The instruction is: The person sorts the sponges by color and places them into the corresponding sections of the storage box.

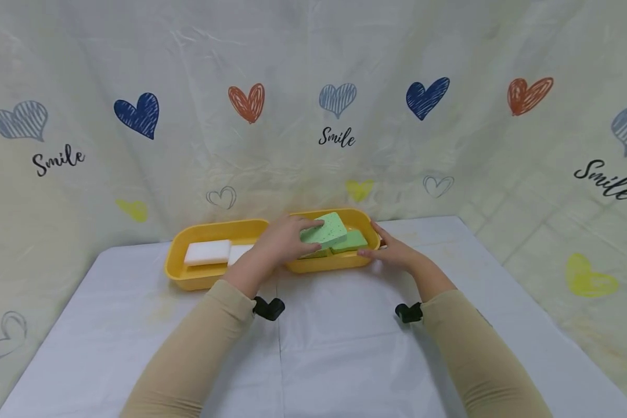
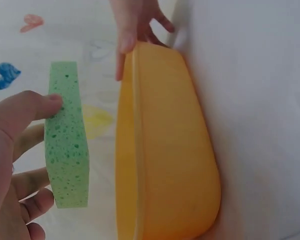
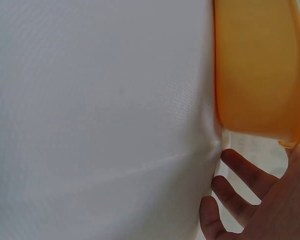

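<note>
In the head view, my left hand [image 1: 284, 239] holds a speckled light green sponge [image 1: 330, 230] over the right-hand yellow tray [image 1: 334, 265]. The left wrist view has this sponge [image 2: 67, 130] on edge between thumb and fingers, apart from the tray wall [image 2: 172, 140]. Darker green sponges [image 1: 353, 241] lie in that tray, partly covered by the raised sponge. At the tray's right end, my right hand [image 1: 397, 251] holds it, thumb at the front and index finger at the far side. Its other fingers [image 3: 247, 172] spread beside the tray end in the right wrist view.
A second yellow tray [image 1: 194, 284] stands to the left, with white sponges [image 1: 207, 252] in it, partly hidden by my left hand. Both trays sit near the back edge of the white-covered table [image 1: 339, 342]. Behind hangs a curtain [image 1: 287, 157] printed with hearts.
</note>
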A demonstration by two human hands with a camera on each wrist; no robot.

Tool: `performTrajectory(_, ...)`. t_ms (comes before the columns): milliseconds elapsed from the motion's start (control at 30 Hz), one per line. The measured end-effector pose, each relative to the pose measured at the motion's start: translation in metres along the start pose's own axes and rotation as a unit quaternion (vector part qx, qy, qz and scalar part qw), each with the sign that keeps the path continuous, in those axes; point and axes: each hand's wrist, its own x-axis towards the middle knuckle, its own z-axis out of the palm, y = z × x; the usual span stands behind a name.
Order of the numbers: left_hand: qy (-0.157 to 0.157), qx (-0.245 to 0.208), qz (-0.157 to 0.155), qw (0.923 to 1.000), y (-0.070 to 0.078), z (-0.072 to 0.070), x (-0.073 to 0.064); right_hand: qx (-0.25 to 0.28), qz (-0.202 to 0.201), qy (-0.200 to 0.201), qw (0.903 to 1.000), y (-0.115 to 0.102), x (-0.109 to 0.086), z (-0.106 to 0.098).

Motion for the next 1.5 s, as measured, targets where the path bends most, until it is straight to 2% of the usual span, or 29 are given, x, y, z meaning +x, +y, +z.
performTrajectory(167, -0.034, 0.040, -0.001, 0.9986, 0.000, 0.007, 0.025, -0.002, 0.002, -0.002, 1.0000, -0.001, -0.001, 0.000)
performTrajectory(300, -0.059, 0.040, -0.029, 0.9970, -0.003, 0.014, 0.036, -0.001, 0.002, -0.005, 1.0000, -0.001, -0.001, 0.001)
performTrajectory(533, -0.081, 0.021, -0.053, 0.9951, -0.005, 0.022, 0.046, 0.003, 0.007, -0.003, 1.0000, -0.001, -0.002, 0.001)
performTrajectory(800, -0.110, 0.036, -0.068, 0.9910, -0.012, 0.029, 0.050, 0.001, 0.014, -0.006, 0.9999, -0.007, -0.001, 0.005)
performTrajectory(967, -0.109, 0.036, -0.072, 0.9907, -0.017, 0.033, 0.050, -0.007, 0.009, -0.006, 0.9999, -0.010, 0.000, 0.006)
performTrajectory(1100, -0.102, 0.048, -0.064, 0.9915, -0.019, 0.034, 0.050, -0.011, 0.007, -0.009, 0.9999, -0.011, 0.001, 0.007)
performTrajectory(1500, -0.059, 0.038, -0.030, 0.9970, -0.015, 0.026, 0.040, -0.024, -0.003, -0.012, 0.9996, -0.010, 0.004, 0.003)
